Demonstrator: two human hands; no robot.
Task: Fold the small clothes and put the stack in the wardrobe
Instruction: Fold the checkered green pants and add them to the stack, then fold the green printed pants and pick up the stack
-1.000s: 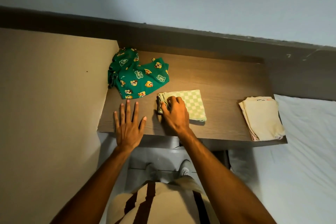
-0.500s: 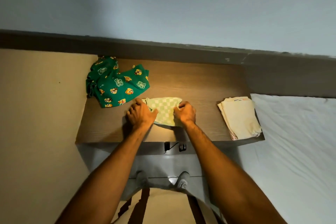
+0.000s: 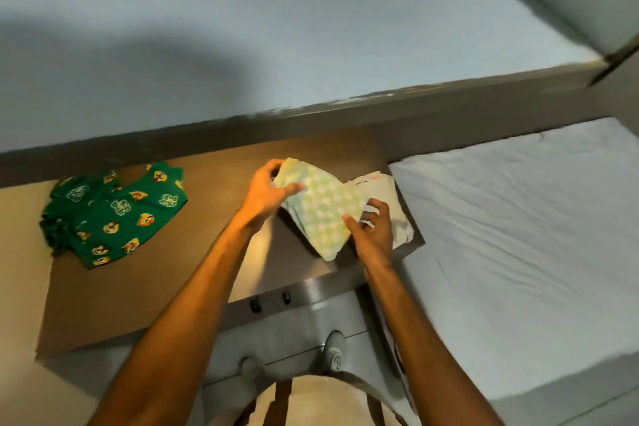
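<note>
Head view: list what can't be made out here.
- Cream folded stack: mostly covered by the checked cloth and right hand; its piece count is unreadable.
- Left hand fingertips: tucked behind the cloth.
- Wardrobe: not in frame.
- Green printed garment: motion-blurred.

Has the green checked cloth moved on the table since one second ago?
Yes. The green checked cloth went right, away from the green printed garment, and now overlaps the cream folded pile.

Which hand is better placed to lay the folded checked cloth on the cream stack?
The right hand. It grips the checked cloth at the edge beside the cream stack, seemingly over it already. The left hand holds the far end.
</note>
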